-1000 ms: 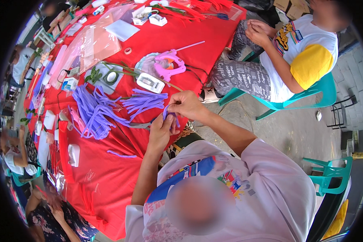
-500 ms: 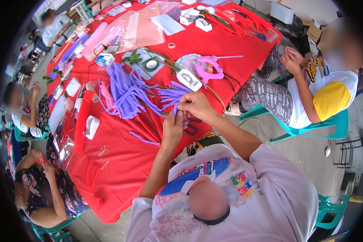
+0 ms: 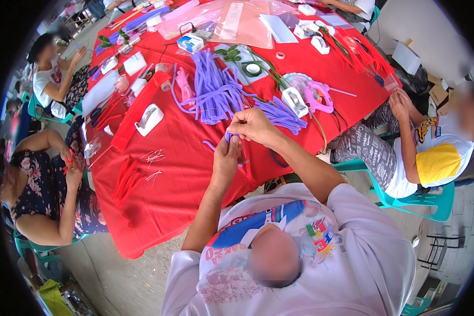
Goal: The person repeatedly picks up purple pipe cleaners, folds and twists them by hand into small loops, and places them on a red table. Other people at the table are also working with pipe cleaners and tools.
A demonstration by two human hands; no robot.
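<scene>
A purple pipe cleaner (image 3: 229,137) is pinched between my two hands, just over the near edge of the red-covered table (image 3: 189,174). My left hand (image 3: 226,158) holds it from below with thumb and fingers closed. Coming in from the right, my right hand (image 3: 252,126) grips its upper part between thumb and forefinger. Fingers hide most of the stem; a short purple end shows left of them. Beyond my hands lies a large bundle of purple pipe cleaners (image 3: 213,87), and a smaller purple bundle (image 3: 280,115) rests to its right.
Behind the small bundle are a white tape dispenser (image 3: 295,102) and a pink glue gun (image 3: 317,98). Another white dispenser (image 3: 149,119) stands left, beside red pipe cleaners (image 3: 134,118). People sit at both sides, one at right in a white and yellow shirt (image 3: 437,160).
The view has turned, so the table things appear farther right. My hands stay together on the purple pipe cleaner, with only slight finger movement.
</scene>
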